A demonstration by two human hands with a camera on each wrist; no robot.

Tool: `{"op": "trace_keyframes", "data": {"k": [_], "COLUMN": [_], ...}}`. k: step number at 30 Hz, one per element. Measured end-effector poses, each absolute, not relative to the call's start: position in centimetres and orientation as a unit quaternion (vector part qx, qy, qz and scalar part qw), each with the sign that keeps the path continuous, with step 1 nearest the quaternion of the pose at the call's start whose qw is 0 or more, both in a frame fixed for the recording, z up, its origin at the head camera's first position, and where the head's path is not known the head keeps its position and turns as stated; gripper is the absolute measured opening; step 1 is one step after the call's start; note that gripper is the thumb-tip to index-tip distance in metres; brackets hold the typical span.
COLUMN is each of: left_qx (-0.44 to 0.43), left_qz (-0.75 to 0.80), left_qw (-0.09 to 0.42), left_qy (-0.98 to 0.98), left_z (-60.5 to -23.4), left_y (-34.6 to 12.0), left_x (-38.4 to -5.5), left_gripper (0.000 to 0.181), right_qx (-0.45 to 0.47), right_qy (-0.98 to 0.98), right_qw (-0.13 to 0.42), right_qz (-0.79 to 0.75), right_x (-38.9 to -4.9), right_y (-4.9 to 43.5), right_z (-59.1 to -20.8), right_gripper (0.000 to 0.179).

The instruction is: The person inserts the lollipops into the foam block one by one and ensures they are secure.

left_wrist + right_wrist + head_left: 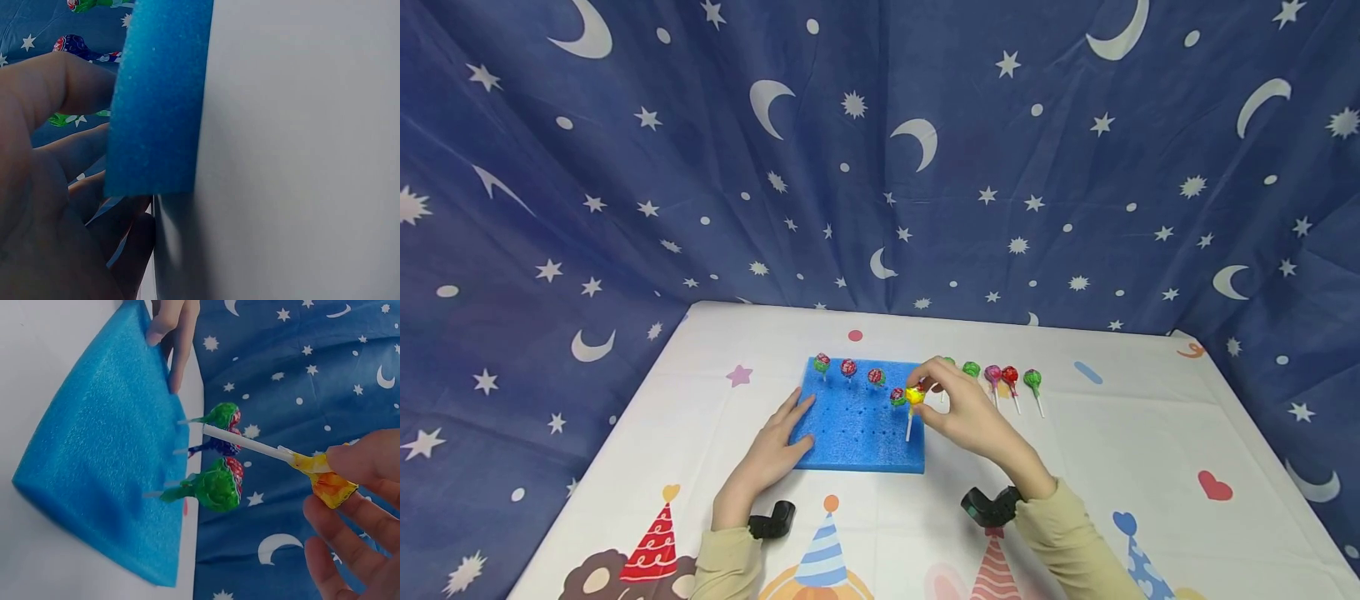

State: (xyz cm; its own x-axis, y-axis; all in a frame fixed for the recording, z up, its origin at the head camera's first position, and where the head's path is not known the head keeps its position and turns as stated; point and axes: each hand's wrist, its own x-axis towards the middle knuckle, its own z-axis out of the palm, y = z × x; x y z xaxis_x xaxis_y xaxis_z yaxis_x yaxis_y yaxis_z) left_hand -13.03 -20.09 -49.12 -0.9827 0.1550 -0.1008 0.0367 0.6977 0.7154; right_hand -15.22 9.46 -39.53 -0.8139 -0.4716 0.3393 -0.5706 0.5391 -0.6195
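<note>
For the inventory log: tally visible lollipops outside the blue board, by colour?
Green lollipops: 3
Pink-purple lollipop: 1
Red lollipop: 1
Yellow lollipop, in the right hand: 1
Total visible: 6; that hand may hide more.

Yellow lollipop (914, 396) above blue foam (856, 423)

left sleeve (727, 567): pale khaki | right sleeve (1071, 537): same (plain, wrist-length) | wrist cameras (772, 521): black, chunky

There are ten visible lollipops (1033, 378), one blue board (857, 452), two hands (771, 452) and two wrist cameras (773, 521).
</note>
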Motion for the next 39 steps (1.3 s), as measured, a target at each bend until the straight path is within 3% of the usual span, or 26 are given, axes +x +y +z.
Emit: {"op": "trace_keyframes", "data": {"k": [25,39], "left_qx": [0.056,0.054], "left_qz": [0.383,0.385], "left_qw": [0.075,0.077], "left_qy": [0.919,0.918], "left_z": [-49.1,-48.9], "left_y": [-20.2,-20.1], "left_x": [-13.0,-12.9], "left_gripper": [0.063,0.063], "right_qx": [0.319,0.324], "right_qy": [-0.851,-0.873], "right_qw": [0.048,0.060], "right_qz": [0.415,0.361], "right_x": [-17.3,-18.0], "right_y": [5.6,5.1], "right_z": [-40.2,-42.0], "right_gripper": [0.024,0.023]}}
